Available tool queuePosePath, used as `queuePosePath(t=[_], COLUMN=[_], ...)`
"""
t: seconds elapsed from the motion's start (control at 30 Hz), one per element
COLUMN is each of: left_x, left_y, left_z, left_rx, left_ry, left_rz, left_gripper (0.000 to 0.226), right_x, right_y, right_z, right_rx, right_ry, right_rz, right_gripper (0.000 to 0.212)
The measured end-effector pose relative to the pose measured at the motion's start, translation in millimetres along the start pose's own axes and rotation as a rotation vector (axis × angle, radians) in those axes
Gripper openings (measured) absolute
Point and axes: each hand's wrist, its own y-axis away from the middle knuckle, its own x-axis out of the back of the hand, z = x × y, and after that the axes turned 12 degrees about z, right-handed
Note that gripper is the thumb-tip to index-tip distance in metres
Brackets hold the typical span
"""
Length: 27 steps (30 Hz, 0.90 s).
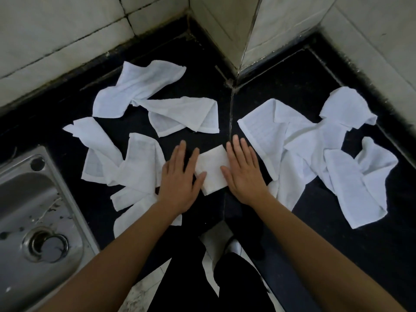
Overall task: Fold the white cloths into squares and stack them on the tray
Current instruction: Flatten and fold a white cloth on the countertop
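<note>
The left hand (177, 176) and right hand (243, 171) are lying flat with straight fingers, gripping nothing, pressing the side edges of the folded cloth (212, 171) on the dark counter (202, 70), probably flattening its creases, while crumpled cloths (144, 86) are lying on both sides.

Pretty dim overall, with soft flat light and no hard shadows. The crumpled white cloths (144, 86) look a bit blown out against the glossy black stone counter (304, 86), which swallows detail. There's a dull sheen on the stainless steel sink (27, 199). The wide-angle lens bends the pale tiled walls (56, 30) near the edges, and everything's slightly soft.
</note>
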Motion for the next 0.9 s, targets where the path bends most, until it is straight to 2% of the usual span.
queuePosePath(t=[0.07,0.13,0.23,0.3,0.37,0.47,0.6,0.67,0.73,0.8,0.9], left_x=[-4.0,-7.7,-10.1,-9.8,-10.1,-10.1,-0.9,8.4,19.0,32.2,54.2], left_y=[12.6,18.6,20.0,20.5,21.5,18.9,18.6,11.6,0.0,-16.1,-42.3], left_z=[-4.3,-17.8,-31.8,-31.5,-31.7,-30.0,-23.5,-18.7,-13.3,-8.9,-4.2], left_rx=[-0.134,-0.198,-0.25,-0.263,-0.264,-0.249,-0.198,-0.137,-0.027,0.088,0.052], left_ry=[-0.088,-0.142,-0.162,-0.162,-0.164,-0.144,-0.08,-0.01,0.095,0.233,0.31], left_rz=[-0.116,-0.198,-0.226,-0.238,-0.243,-0.266,-0.323,-0.348,-0.359,-0.322,-0.231], left_gripper=[0.072,0.078,0.081,0.082,0.082,0.081,0.082,0.088,0.092,0.083,0.086], right_x=[0.5,-3.9,-9.3,-5.4,3.0,17.5,35.4,42.8,51.2,62.2,81.6], right_y=[16.2,27.0,28.7,28.6,26.0,12.2,-5.6,-11.7,-15.6,-17.7,-13.6], right_z=[-1.2,-2.1,-0.8,-1.8,-7.4,-19.1,-24.5,-22.1,-23.5,-27.3,-33.7], right_rx=[-0.005,0.053,0.038,0.016,-0.067,-0.31,-0.73,-0.833,-0.841,-0.775,-0.654], right_ry=[0.034,0.082,0.093,0.064,0.002,-0.086,-0.396,-0.51,-0.562,-0.577,-0.565], right_rz=[0.007,-0.076,-0.164,-0.164,-0.112,-0.09,-0.228,-0.268,-0.273,-0.24,-0.17], right_gripper=[0.066,0.069,0.073,0.074,0.077,0.078,0.052,0.031,0.019,0.013,0.007])
